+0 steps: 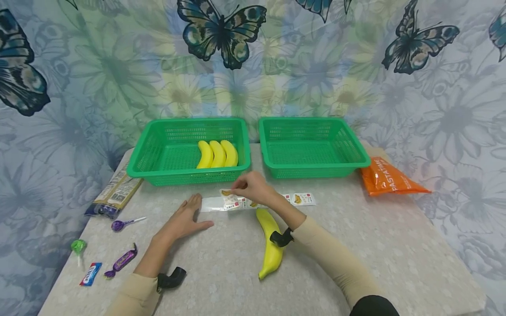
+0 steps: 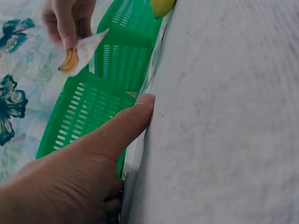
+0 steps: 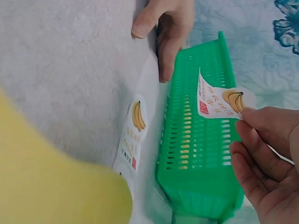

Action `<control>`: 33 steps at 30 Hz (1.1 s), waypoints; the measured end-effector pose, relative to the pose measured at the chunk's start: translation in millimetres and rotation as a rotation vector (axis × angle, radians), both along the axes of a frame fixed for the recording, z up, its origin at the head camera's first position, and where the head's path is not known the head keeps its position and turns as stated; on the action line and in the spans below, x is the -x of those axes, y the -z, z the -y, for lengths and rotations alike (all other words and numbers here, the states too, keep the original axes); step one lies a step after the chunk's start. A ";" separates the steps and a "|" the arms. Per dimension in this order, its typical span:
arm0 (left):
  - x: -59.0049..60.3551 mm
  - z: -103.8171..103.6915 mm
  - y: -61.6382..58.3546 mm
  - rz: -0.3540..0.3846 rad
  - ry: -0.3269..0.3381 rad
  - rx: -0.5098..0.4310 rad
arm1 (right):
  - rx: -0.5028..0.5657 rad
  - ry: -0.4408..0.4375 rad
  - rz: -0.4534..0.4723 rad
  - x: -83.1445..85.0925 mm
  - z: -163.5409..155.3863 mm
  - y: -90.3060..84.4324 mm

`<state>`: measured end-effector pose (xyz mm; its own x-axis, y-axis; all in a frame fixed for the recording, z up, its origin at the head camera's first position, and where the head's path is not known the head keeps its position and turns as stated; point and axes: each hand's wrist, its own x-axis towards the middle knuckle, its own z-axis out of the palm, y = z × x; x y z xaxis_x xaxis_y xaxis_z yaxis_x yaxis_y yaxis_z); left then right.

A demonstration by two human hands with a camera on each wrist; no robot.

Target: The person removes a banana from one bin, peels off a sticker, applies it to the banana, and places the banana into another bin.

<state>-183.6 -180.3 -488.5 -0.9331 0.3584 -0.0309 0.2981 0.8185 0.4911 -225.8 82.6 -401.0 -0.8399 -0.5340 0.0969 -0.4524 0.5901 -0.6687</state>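
A grey table (image 1: 356, 245) stands in front of a butterfly curtain (image 1: 118, 66); on it sit two green baskets side by side; the left basket (image 1: 158, 149) holds three bananas (image 1: 218, 154); the right basket (image 1: 312, 145) sits just beside it. An orange bag (image 1: 389, 179) lies by the right basket; a dark packet (image 1: 114, 193) lies at the left edge of the table. One loose banana (image 1: 270, 241) lies near the front, under the right arm. A strip of stickers (image 1: 269, 202) lies flat in front of the baskets. The left hand (image 1: 183, 219) lies flat on the table with fingers straight and a bit apart, pressing the left end of the strip. The right hand (image 1: 251, 186) pinches one banana sticker (image 3: 219, 100) between thumb and fingertip, lifted up above the strip. Small sweets lie at the left: a purple lollipop (image 1: 122, 224), a green lollipop (image 1: 78, 247), a purple candy (image 1: 121, 261) and a blue candy (image 1: 90, 274).
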 end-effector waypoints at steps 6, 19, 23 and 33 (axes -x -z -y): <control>-2.5 -6.8 -5.5 -0.004 -0.022 -0.031 | 0.012 0.085 -0.109 -14.6 -20.6 -4.4; -36.7 -67.3 -39.5 0.057 0.053 -0.258 | 0.058 0.146 -0.120 -41.2 -42.7 -10.5; -48.8 -87.2 -43.6 0.089 0.114 -0.296 | 0.072 0.178 -0.098 -48.2 -50.3 -18.3; -64.7 -129.4 -34.7 0.120 0.248 -0.343 | 0.135 0.210 -0.081 -65.4 -65.6 -32.5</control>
